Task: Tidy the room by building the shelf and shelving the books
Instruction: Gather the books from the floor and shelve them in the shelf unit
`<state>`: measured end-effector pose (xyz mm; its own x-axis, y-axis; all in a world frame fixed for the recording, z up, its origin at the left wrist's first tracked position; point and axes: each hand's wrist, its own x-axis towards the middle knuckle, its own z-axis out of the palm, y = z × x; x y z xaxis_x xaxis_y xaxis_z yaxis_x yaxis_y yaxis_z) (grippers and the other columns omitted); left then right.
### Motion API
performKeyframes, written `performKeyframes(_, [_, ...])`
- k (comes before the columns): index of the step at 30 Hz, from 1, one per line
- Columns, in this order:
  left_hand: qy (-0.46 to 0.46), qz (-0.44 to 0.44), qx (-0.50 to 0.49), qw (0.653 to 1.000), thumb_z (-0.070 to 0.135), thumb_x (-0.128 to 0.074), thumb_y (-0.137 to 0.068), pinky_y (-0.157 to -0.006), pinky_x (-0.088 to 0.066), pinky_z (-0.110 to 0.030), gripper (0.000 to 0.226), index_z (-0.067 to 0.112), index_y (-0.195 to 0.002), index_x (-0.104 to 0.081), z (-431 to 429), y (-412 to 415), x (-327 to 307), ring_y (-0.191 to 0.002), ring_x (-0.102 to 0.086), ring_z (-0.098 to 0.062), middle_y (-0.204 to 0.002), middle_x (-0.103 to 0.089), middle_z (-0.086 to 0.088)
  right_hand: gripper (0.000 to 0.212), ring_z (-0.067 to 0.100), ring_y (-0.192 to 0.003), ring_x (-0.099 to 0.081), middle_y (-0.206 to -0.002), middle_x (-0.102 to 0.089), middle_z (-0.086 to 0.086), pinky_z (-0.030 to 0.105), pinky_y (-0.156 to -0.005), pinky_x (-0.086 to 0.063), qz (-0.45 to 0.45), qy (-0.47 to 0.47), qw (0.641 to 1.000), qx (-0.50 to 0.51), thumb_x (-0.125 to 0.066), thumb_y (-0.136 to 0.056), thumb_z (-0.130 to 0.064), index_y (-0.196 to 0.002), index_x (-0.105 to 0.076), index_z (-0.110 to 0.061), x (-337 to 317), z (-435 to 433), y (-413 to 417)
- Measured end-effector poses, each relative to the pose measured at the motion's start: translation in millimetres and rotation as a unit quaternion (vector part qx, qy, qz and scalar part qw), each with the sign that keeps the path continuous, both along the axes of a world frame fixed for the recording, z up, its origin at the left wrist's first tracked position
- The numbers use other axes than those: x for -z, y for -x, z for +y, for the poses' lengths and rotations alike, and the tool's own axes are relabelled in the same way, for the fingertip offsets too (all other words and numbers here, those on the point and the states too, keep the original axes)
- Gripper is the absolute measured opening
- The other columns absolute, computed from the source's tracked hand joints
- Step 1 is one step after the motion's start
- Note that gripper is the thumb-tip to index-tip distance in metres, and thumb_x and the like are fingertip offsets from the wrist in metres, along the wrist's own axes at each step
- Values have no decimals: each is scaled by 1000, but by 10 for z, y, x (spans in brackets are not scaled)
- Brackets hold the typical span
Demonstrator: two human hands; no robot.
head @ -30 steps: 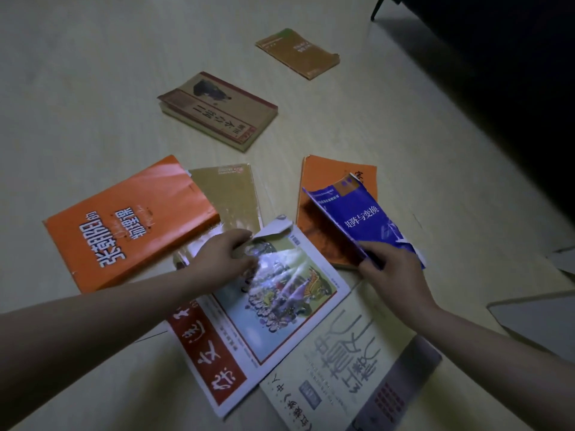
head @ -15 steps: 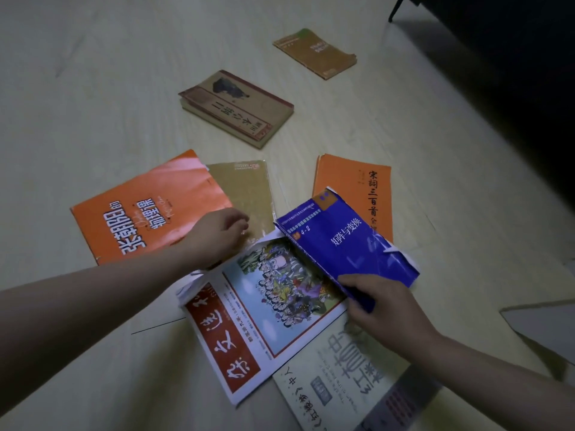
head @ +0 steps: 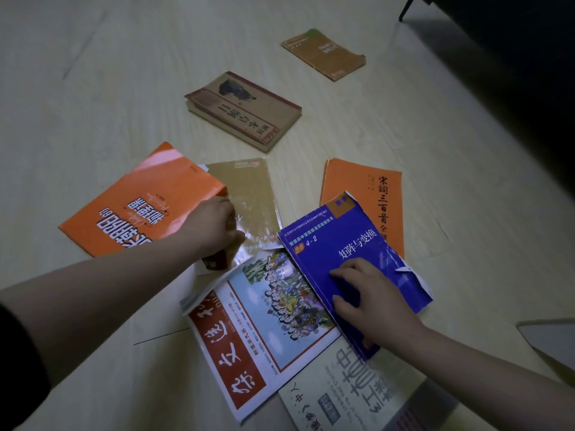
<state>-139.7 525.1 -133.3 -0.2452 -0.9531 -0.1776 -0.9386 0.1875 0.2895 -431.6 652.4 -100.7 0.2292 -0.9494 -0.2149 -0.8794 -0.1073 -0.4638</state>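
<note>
The books are being gathered from the floor [head: 93, 88]. No shelf is seen, so shelving is judged to be some way off. The blue book [head: 339, 241] lies near right, across the picture book [head: 264, 337] and the edge of the right orange book [head: 367, 188]. It is pressed flat by the right hand [head: 373, 293], whose fingers are spread on the cover and curled round nothing. The tan book [head: 249, 194] lies in the middle, just beside the left orange book [head: 140, 206]. Its near corner is taken by the left hand [head: 214, 227], with fingers curled on it in what looks like a pinch. A thick book [head: 245, 110] and a brown book [head: 323, 54] lie far off, well apart. Next, the tan book is judged to need lifting clear of the picture book's edge and laying on the blue one, so that a pile is formed.
</note>
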Motion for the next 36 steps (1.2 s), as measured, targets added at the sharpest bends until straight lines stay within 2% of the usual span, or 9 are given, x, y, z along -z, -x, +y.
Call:
performKeyframes(3, [-9,-17,0,1000,55,-77,-65,-80,-41,-32,61,10,-102,-58,134,-5,23,-99,-50,-23,-116,-54,-6,47,3,-112,-43,-123,-45,-11,14,-87,-40,-6,3,1000,4,-63,-88,-37,-132,-51,-24,28,-57,-18])
performKeyframes(7, [-45,-50,28,997,58,-76,-66,-111,-29,-37,99,12,-142,-34,223,-42,56,-135,-30,-27,-155,-22,-8,50,1,-114,-37,-124,-42,-11,12,-86,-35,-2,6,1000,2,-66,-86,-39,-131,-47,-28,49,-118,-60])
performKeyframes(13, [-98,-79,75,989,54,-79,-64,-118,-16,-36,117,16,-152,-12,147,-181,36,-146,-12,-26,-161,-2,-7,49,1,-116,-37,-125,-42,-13,10,-82,-35,2,14,1000,6,-68,-85,-40,-128,-48,-29,59,-130,-88])
performKeyframes(17, [-44,-77,90,992,60,-71,-68,-96,-42,-36,88,17,-138,-40,27,-201,40,-116,-40,-25,-133,-42,-11,51,1,-118,-35,-128,-41,-12,12,-86,-34,7,11,1000,4,-68,-85,-40,-129,-47,-29,43,-124,-103])
performKeyframes(19, [4,-101,128,987,55,-64,-76,-77,-41,-30,54,19,-115,-53,20,-183,38,-95,-41,-18,-110,-50,-6,51,0,-117,-34,-128,-41,-12,12,-87,-34,10,9,1000,0,-67,-85,-41,-130,-46,-29,31,-121,-102])
performKeyframes(22, [39,-144,173,973,38,-48,-93,-72,-42,-30,33,12,-111,-56,43,-131,34,-84,-46,-20,-104,-55,-8,53,-1,-117,-33,-129,-40,-12,12,-87,-33,12,6,1000,-4,-66,-86,-42,-132,-45,-29,23,-103,-86])
performKeyframes(26, [27,-92,171,981,20,-44,-97,-69,-45,-33,21,8,-105,-60,2,-195,-92,-82,-58,-23,-97,-62,-9,53,-1,-117,-33,-129,-39,-12,11,-87,-32,12,8,1000,-2,-65,-86,-42,-133,-45,-29,26,-97,-86])
performKeyframes(32, [151,150,75,974,18,-44,-97,-51,-25,-20,20,11,-84,-58,165,-52,-443,-62,-44,-17,-70,-56,-8,45,0,-114,-43,-126,-46,-13,14,-90,-42,-35,-23,999,17,-64,-89,-36,-130,-50,-26,12,-103,-16])
performKeyframes(36, [120,183,123,968,14,-47,-99,-58,-40,-21,23,11,-116,-62,367,192,-537,-68,-48,-12,-81,-61,-2,32,-3,-104,-53,-118,-57,-13,9,-79,-42,-142,-57,979,136,-58,-94,-27,-126,-56,-24,-107,-159,152])
